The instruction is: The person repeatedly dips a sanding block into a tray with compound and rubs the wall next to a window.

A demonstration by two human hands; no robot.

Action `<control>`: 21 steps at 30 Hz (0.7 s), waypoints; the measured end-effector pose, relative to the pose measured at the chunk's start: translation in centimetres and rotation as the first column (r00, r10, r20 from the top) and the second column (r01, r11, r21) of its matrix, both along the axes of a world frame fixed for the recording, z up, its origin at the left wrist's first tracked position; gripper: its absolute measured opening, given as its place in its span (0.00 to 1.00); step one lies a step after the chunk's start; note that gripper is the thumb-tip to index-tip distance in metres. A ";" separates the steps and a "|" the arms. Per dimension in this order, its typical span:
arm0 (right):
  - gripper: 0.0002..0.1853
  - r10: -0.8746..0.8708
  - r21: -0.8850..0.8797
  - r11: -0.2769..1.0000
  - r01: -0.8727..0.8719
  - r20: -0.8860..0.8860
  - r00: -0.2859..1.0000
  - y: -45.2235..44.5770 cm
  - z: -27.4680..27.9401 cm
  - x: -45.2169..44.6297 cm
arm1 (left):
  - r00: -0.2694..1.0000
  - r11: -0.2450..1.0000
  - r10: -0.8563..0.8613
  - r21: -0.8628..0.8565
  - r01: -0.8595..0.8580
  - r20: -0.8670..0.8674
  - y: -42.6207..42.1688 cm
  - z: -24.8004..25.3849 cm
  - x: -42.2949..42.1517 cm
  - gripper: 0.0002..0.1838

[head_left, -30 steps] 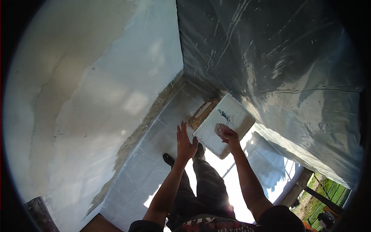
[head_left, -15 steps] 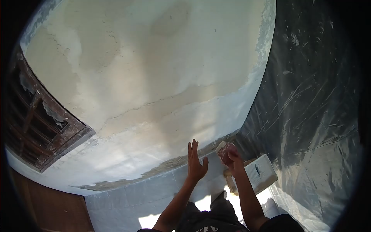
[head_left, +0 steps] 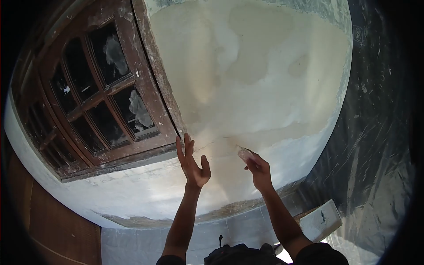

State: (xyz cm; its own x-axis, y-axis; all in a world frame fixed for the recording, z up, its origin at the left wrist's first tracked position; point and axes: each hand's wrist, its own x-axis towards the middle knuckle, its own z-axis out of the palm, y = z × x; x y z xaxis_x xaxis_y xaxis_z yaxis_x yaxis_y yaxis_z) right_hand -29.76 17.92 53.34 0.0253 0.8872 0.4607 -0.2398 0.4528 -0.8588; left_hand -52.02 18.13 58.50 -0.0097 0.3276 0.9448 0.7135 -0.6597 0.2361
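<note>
My right hand [head_left: 259,170] grips a small sanding block [head_left: 247,155], reddish and coated with white dust, in front of the patchy plastered wall [head_left: 265,108]. Its far edge is close to the wall; whether it touches I cannot tell. My left hand [head_left: 193,170] is raised, open, with the fingers spread and nothing in it. Its fingertips are near the lower right corner of the brown wooden window [head_left: 108,95]. A thin crack runs along the plaster between the two hands.
Dark plastic sheeting [head_left: 375,119] hangs on the right. A white-topped box or block [head_left: 320,221] stands low at the right, near the wall's foot. Grey covering [head_left: 145,243] lies along the floor, and a brown wooden panel [head_left: 57,216] is at the lower left.
The view has turned up and left, so more of the window shows. Both hands have risen in front of the wall, the right one still holding the sanding block.
</note>
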 end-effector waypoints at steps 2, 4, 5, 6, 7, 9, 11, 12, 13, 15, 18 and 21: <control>0.20 -0.112 0.151 0.984 0.089 0.149 0.983 0.3 3.7 -2.8 | 0.985 0.988 0.140 0.080 -0.132 -0.098 1.2 2.7 -3.3 0.29; 0.27 -0.466 0.642 0.737 0.209 0.259 0.846 0.3 8.3 -5.6 | 0.962 0.969 0.224 0.144 -0.203 -0.155 2.8 4.4 -5.8 0.32; 0.27 -0.474 0.640 0.736 0.223 0.252 0.843 0.7 9.4 -6.8 | 0.963 0.971 0.214 0.145 -0.191 -0.164 3.5 5.4 -6.5 0.32; 0.29 -0.605 0.726 0.634 0.267 0.250 0.756 1.1 10.4 -7.9 | 0.956 0.964 0.222 0.187 -0.187 -0.190 4.1 6.2 -7.1 0.34; 0.32 -0.724 0.806 0.516 0.290 0.229 0.651 1.5 11.4 -8.9 | 0.950 0.956 0.231 0.233 -0.181 -0.212 4.7 7.0 -7.6 0.35; 0.33 -0.789 0.825 0.467 0.319 0.226 0.571 2.2 12.8 -10.5 | 0.939 0.954 0.249 0.229 -0.195 -0.238 5.7 7.7 -8.1 0.35; 0.35 -0.846 0.841 0.417 0.343 0.222 0.484 3.4 13.4 -11.8 | 0.927 0.951 0.272 0.222 -0.217 -0.257 6.5 7.5 -8.3 0.35; 0.35 -0.850 0.843 0.412 0.344 0.221 0.478 3.9 13.4 -12.2 | 0.921 0.952 0.289 0.183 -0.247 -0.262 7.0 7.2 -8.4 0.34; 0.35 -0.871 0.851 0.389 0.352 0.215 0.442 4.4 13.4 -12.6 | 0.913 0.950 0.307 0.145 -0.277 -0.268 7.5 7.0 -8.4 0.34; 0.35 -0.891 0.860 0.362 0.360 0.206 0.404 5.3 13.1 -13.1 | 0.902 0.940 0.337 0.140 -0.310 -0.268 8.3 6.3 -8.5 0.33; 0.36 -0.918 0.866 0.342 0.364 0.225 0.328 6.1 11.4 -13.8 | 0.878 0.919 0.393 0.158 -0.362 -0.271 9.2 5.4 -8.7 0.30; 0.35 -0.931 0.855 0.326 0.404 0.216 0.295 6.4 9.9 -14.4 | 0.869 0.903 0.425 0.188 -0.387 -0.252 9.7 4.9 -8.8 0.29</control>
State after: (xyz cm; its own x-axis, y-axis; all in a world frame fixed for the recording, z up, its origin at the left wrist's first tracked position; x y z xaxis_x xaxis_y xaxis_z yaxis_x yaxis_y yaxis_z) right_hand -44.20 24.31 63.28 -0.0328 0.1897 0.9813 0.8559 0.5123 -0.0705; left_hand -60.79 27.84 63.38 0.1550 0.2297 0.9608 0.9481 -0.3078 -0.0793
